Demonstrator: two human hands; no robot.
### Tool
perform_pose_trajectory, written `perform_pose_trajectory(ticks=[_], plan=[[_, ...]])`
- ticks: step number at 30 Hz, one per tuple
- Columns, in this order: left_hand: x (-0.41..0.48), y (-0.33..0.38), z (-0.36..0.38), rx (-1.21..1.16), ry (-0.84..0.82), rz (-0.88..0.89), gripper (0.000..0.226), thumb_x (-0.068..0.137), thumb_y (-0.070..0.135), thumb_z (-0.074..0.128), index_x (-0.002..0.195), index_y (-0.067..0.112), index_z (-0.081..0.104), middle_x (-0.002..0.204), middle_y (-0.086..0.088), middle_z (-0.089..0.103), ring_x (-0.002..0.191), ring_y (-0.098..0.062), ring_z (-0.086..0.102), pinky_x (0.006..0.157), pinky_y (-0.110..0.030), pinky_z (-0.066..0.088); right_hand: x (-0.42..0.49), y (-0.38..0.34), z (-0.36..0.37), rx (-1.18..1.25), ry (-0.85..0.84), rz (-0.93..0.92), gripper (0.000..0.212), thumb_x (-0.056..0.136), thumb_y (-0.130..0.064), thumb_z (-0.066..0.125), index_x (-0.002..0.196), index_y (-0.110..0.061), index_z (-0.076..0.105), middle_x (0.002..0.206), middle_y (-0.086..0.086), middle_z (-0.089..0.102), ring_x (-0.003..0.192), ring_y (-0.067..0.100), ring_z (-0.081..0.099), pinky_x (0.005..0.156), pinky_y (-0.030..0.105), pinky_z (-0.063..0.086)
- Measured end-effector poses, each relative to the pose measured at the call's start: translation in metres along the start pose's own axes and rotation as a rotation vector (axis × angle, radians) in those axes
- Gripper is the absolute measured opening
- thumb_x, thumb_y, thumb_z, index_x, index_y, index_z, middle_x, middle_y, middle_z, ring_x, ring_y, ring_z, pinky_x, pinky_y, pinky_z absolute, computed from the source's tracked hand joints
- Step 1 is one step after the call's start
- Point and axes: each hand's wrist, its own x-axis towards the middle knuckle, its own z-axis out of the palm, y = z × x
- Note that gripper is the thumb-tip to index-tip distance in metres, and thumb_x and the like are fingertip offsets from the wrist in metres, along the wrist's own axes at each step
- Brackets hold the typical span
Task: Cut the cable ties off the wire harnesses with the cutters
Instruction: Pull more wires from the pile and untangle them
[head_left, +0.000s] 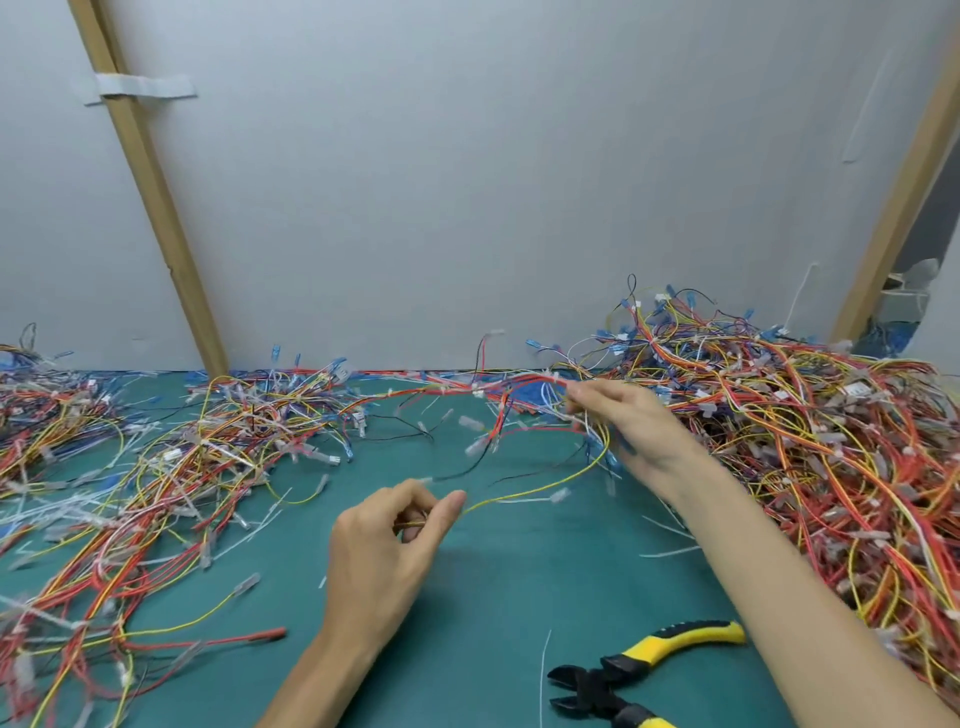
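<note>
My left hand (387, 540) pinches the end of a thin yellow wire (535, 493) between thumb and fingers, low over the green mat (493, 587). That wire arcs up to a wire harness (498, 402) of red, yellow and white strands, which my right hand (626, 423) grips and holds above the mat. The black-and-yellow cutters (631, 675) lie on the mat at the bottom right, jaws pointing left, with no hand on them. No cable tie on the held harness is sharp enough to single out.
A big tangled heap of harnesses (810, 431) fills the right side. A flatter spread of loose wires (156, 467) covers the left. Cut white tie scraps (667, 551) lie on the mat. A grey wall with wooden battens (150, 197) stands behind.
</note>
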Motion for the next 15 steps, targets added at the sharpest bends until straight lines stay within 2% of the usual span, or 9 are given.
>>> perform_pose_trajectory(ticks=[3, 5, 8, 11, 13, 15], plan=[[-0.001, 0.004, -0.002, 0.192, -0.082, 0.110, 0.026, 0.075, 0.054, 0.078, 0.067, 0.033, 0.066, 0.068, 0.018, 0.059, 0.083, -0.011, 0.054, 0.077, -0.033, 0.036, -0.005, -0.024, -0.006, -0.140, 0.033, -0.109, 0.018, 0.078, -0.029, 0.078, 0.088, -0.015, 0.076, 0.076, -0.005, 0.073, 0.070, 0.004, 0.061, 0.067, 0.017, 0.044], [-0.004, 0.011, -0.001, 0.308, -0.062, 0.202, 0.015, 0.076, 0.043, 0.082, 0.083, 0.033, 0.072, 0.089, 0.020, 0.062, 0.097, -0.018, 0.054, 0.083, -0.036, 0.035, -0.010, -0.038, -0.009, -0.321, 0.049, -0.215, 0.006, 0.083, -0.018, 0.079, 0.086, -0.014, 0.075, 0.073, -0.009, 0.073, 0.067, 0.001, 0.062, 0.066, 0.015, 0.047], [-0.004, 0.035, -0.005, 0.236, 0.086, 0.309, 0.013, 0.087, 0.029, 0.067, 0.100, 0.026, 0.068, 0.104, 0.015, 0.057, 0.104, -0.015, 0.051, 0.089, -0.034, 0.037, -0.018, -0.057, -0.007, -0.719, 0.047, -0.322, 0.005, 0.082, -0.018, 0.082, 0.084, -0.019, 0.077, 0.078, -0.006, 0.075, 0.078, 0.013, 0.070, 0.082, 0.032, 0.052], [0.009, 0.073, -0.015, 0.032, 0.172, 0.427, 0.021, 0.087, 0.010, 0.054, 0.102, 0.022, 0.060, 0.106, 0.018, 0.054, 0.106, -0.011, 0.052, 0.092, -0.028, 0.038, -0.028, -0.073, -0.004, -1.130, 0.078, -0.362, 0.007, 0.082, -0.029, 0.081, 0.087, -0.032, 0.077, 0.084, -0.011, 0.076, 0.095, 0.014, 0.068, 0.101, 0.039, 0.036], [0.024, 0.098, -0.015, 0.037, 0.058, 0.412, 0.027, 0.089, 0.007, 0.048, 0.107, 0.024, 0.059, 0.109, 0.018, 0.054, 0.108, -0.012, 0.053, 0.093, -0.027, 0.039, -0.034, -0.080, 0.001, -1.240, 0.040, -0.375, 0.007, 0.082, -0.031, 0.080, 0.088, -0.034, 0.077, 0.087, -0.013, 0.076, 0.098, 0.012, 0.067, 0.105, 0.041, 0.034], [0.042, 0.115, -0.005, 0.177, -0.177, 0.334, 0.024, 0.100, 0.016, 0.044, 0.117, 0.024, 0.059, 0.118, 0.013, 0.054, 0.116, -0.013, 0.051, 0.098, -0.029, 0.040, -0.038, -0.086, 0.007, -1.294, 0.007, -0.398, 0.008, 0.084, -0.031, 0.079, 0.089, -0.037, 0.077, 0.089, -0.015, 0.075, 0.098, 0.010, 0.064, 0.106, 0.042, 0.033]])
